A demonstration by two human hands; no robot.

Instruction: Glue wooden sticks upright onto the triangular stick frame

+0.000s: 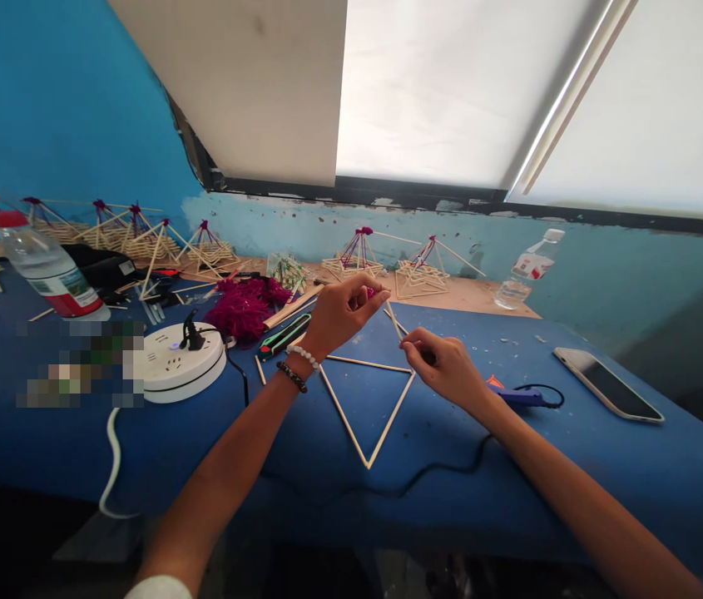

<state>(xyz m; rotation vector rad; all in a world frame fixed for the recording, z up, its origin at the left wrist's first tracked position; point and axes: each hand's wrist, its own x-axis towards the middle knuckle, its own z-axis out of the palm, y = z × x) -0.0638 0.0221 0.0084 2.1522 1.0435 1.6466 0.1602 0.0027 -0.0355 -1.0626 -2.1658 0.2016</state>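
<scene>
My left hand (344, 314), with bead bracelets at its wrist, is closed in a pinch at the upper end of a thin wooden stick (393, 318). A bit of magenta shows between its fingers; what it is I cannot make out. Lower on the same stick, the fingers of my right hand (442, 364) are pinched together. Below both hands, a triangle of wooden sticks (344, 418) lies on the blue table (339, 520), one corner pointing towards me. Another stick end pokes out behind my right hand.
Right of my hand lies a blue glue gun (522, 395), then a phone (606, 387). Leftward are a utility knife (285, 336), magenta yarn (245, 309), a round power strip (180, 374) and a bottle (51, 270). Stick models (357, 254) and another bottle (526, 270) stand behind.
</scene>
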